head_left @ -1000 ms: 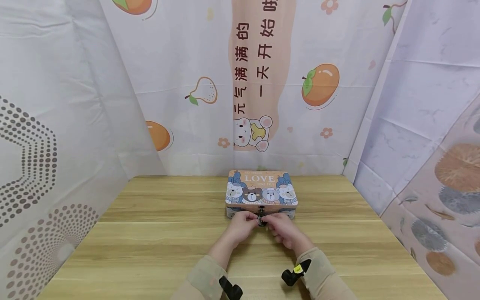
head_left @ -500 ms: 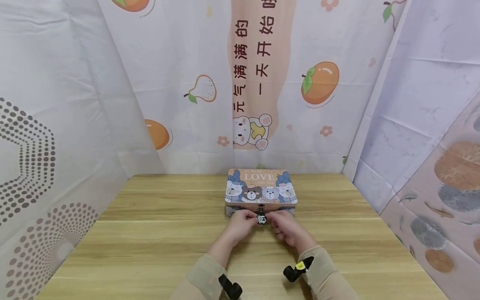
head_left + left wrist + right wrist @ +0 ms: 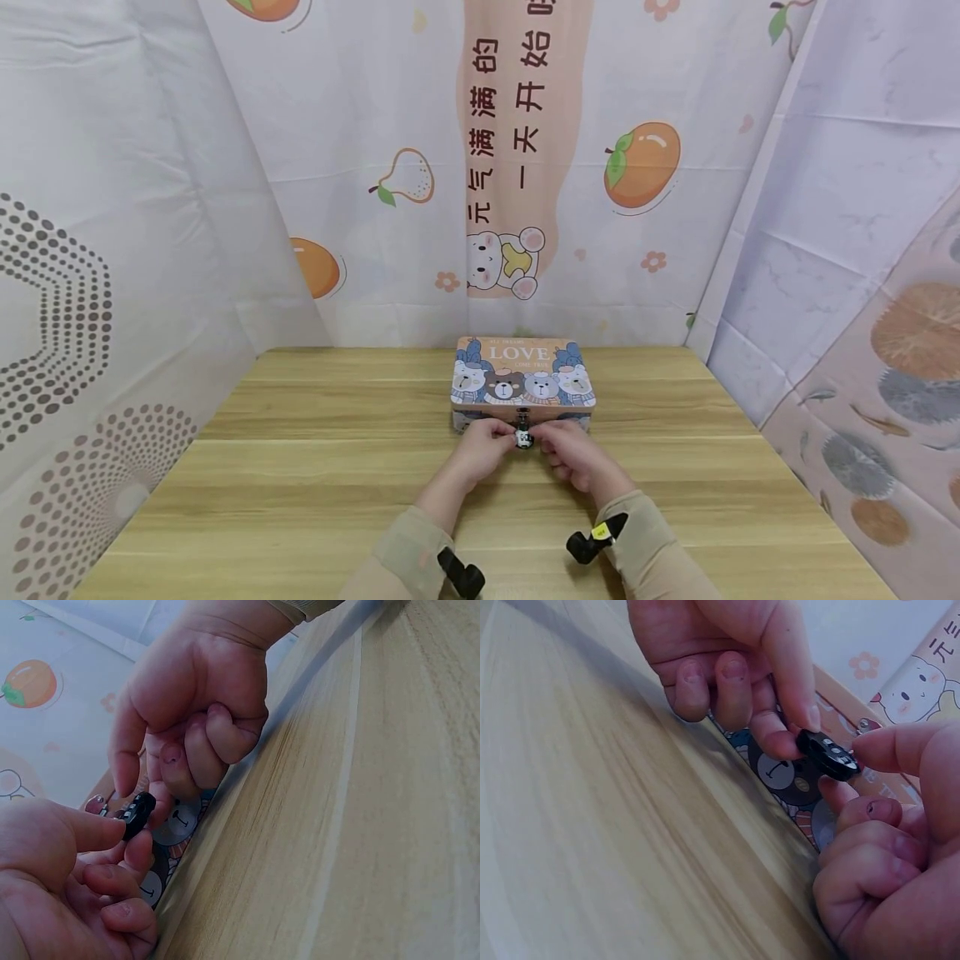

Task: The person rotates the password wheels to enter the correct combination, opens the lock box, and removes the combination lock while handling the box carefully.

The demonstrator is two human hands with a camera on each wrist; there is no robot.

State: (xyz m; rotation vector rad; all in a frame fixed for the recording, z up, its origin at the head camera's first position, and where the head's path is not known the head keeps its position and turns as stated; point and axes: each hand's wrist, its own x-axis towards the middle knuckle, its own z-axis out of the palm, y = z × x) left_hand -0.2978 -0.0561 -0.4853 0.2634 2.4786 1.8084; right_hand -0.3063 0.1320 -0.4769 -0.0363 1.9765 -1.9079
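Observation:
A small black padlock with white-marked dials [image 3: 523,437] hangs at the front latch of a tin box with printed bears [image 3: 523,372]. My left hand [image 3: 480,452] pinches its left edge; in the left wrist view the thumb lies on the black padlock [image 3: 137,815]. From the other side my right hand [image 3: 577,457] has thumb and index finger at the padlock's right edge, its other fingers curled. The right wrist view shows the padlock [image 3: 829,755] between the fingertips of the left hand [image 3: 735,660] and right hand [image 3: 900,847].
The box stands near the back edge of the wooden table [image 3: 337,483], its lid down. A printed curtain [image 3: 360,250] hangs behind, with more cloth [image 3: 810,250] along the right and left sides. Each wrist bears a black device.
The padlock's dial face has tilted up towards the head view since a second ago. My right hand has shifted slightly; my left hand has stayed at the padlock.

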